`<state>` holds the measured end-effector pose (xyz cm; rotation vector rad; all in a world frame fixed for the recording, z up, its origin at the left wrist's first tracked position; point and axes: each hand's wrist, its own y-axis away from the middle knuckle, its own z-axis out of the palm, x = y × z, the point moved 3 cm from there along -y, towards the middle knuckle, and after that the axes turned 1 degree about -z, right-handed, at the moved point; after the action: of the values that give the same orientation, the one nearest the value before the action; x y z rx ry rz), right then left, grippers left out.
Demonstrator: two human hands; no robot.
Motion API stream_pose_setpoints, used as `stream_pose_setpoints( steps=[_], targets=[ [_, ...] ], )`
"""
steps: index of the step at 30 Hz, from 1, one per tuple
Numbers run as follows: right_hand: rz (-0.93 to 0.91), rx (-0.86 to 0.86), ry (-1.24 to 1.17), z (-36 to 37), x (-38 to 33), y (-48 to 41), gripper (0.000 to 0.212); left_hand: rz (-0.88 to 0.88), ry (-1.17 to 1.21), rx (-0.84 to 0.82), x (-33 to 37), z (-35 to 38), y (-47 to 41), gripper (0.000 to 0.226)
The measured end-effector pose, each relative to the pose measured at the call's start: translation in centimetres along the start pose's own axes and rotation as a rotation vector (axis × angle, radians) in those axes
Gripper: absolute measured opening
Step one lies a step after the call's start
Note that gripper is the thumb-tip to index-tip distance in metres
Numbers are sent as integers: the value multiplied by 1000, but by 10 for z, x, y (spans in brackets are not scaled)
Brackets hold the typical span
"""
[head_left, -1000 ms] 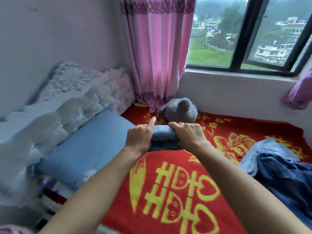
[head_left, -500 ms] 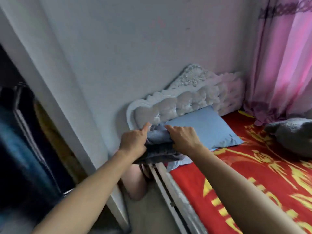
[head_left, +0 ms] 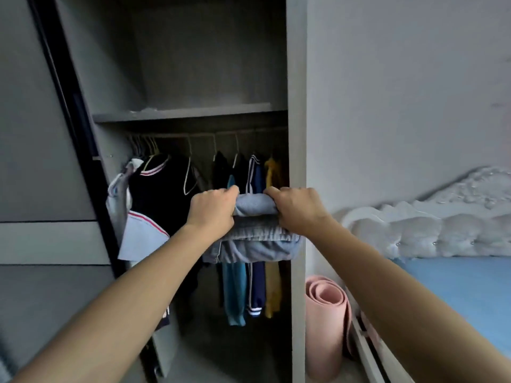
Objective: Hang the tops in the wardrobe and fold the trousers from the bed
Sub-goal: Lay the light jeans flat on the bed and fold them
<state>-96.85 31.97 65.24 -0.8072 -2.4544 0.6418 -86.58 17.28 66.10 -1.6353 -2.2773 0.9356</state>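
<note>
I hold a folded pair of grey-blue trousers in front of the open wardrobe. My left hand grips the bundle's left end and my right hand grips its right end. Behind the bundle, several tops hang on hangers from the rail, among them a dark top with a striped collar at the left. A bare shelf runs above the rail.
The wardrobe's sliding door stands at the left. A rolled pink mat leans between the wardrobe side and the bed. The white tufted headboard and a blue pillow lie at the right.
My view has swung left from the bed and window to the open wardrobe. Both hands have kept their grip on the folded trousers and carried them along.
</note>
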Motion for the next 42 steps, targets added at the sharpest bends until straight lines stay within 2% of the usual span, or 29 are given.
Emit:
stream_pose_setpoints(
  steps=[6,11,17,25,30,34,42],
  targets=[
    [-19,105,81,-50,-81,-93,43,-33,-17,139,-126,-31,-18,35],
    [-12,246,145,-92,-101,-158,44,-39,-21,331,-187,-57,-54,39],
    [16,427,212,-129,-81,-242,39,-15,-80,558,-228,-94,-134,40],
    [31,691,322,-153,-1,-361,41,-14,-146,777,-241,-123,-277,43],
    [26,675,370,-138,47,-427,44,-61,-88,777,-237,-99,-366,55],
    [40,609,383,-103,85,-472,44,-16,-74,771,-230,-58,-432,44],
    [140,468,439,-27,152,-551,43,119,-140,705,-214,11,-556,39]
  ],
)
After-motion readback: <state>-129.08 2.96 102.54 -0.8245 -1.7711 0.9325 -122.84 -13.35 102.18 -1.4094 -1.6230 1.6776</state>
